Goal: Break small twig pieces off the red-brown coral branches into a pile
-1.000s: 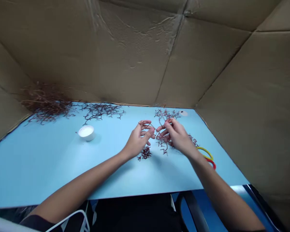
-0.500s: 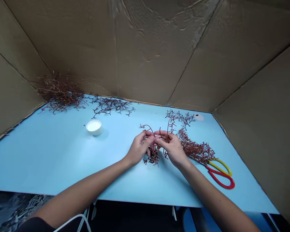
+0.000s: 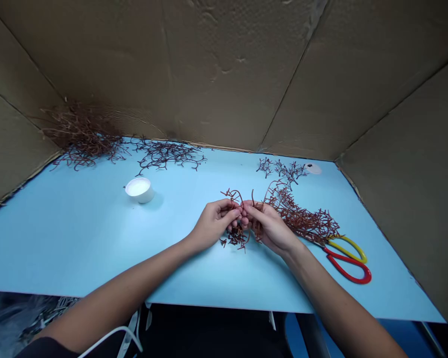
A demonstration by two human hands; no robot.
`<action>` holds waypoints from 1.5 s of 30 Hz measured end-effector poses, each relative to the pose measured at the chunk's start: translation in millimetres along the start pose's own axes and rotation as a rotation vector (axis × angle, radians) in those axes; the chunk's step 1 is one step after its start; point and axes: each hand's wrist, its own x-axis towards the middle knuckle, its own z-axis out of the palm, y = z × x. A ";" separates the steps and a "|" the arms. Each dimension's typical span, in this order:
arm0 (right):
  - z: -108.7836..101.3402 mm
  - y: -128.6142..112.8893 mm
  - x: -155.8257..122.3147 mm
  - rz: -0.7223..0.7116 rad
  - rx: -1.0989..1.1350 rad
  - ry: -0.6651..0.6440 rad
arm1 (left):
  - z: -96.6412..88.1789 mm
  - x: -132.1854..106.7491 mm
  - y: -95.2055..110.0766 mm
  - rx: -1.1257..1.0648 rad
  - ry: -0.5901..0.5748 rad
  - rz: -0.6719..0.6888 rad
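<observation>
A reddish-brown, finely branching dried sprig [image 3: 236, 237] is being held between the person's two hands, low over the pale-blue counter [image 3: 78, 238], with a thin curved stem arching up past the fingers. The left hand [image 3: 214, 223] is clenching its grip around the stems, and the right hand [image 3: 271, 228] is grasping the sprig too, its fingertips meeting those of the left. Light pressure close to the fingertips seems the surest way of keeping such wiry branches from snapping. A larger reddish-brown branch tangle [image 3: 302, 221] is lying just beside the right hand, near scissors with red and yellow handles [image 3: 338, 268]. A round white cup [image 3: 139, 190] and a heap of dry branches [image 3: 84, 136] are sitting farther left, before a brown cardboard wall [image 3: 209, 74].
</observation>
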 end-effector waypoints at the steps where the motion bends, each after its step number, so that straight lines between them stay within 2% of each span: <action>1: -0.6 0.4 0.4 0.018 0.010 -0.011 | -0.6 0.5 0.3 0.012 -0.015 -0.011; 8: -2.7 5.8 -0.5 0.051 0.061 -0.092 | -5.1 -2.2 5.2 0.131 -0.112 0.028; 13: -1.4 5.3 -1.9 0.052 0.077 -0.141 | -7.4 -3.0 8.8 0.119 -0.164 0.031; 17: -1.9 3.6 -2.3 0.074 0.094 -0.166 | -9.3 -2.8 11.8 0.032 -0.240 -0.010; 22: -3.0 -1.7 -4.9 0.132 0.121 -0.280 | -16.6 -3.3 17.2 -0.048 -0.389 -0.113; 27: 2.2 -0.8 -6.0 0.042 0.187 -0.295 | -25.3 -2.8 20.0 -0.029 -0.415 -0.088; 31: 4.5 4.5 -5.5 0.029 0.201 -0.329 | -28.5 -4.5 22.7 -0.007 -0.446 -0.072; 35: 6.2 1.5 -6.8 -0.016 0.236 -0.292 | -27.1 -6.6 27.9 -0.013 -0.480 -0.054; 37: 6.6 -1.5 -7.6 -0.073 0.229 -0.264 | -25.5 -6.3 30.2 0.055 -0.489 -0.032; 41: 3.6 -1.5 -5.9 -0.161 0.048 -0.178 | -23.4 -2.7 29.6 0.352 -0.414 0.071; 45: -0.2 3.2 -1.3 -0.264 -0.194 0.021 | -21.1 -1.0 21.4 0.550 -0.338 0.206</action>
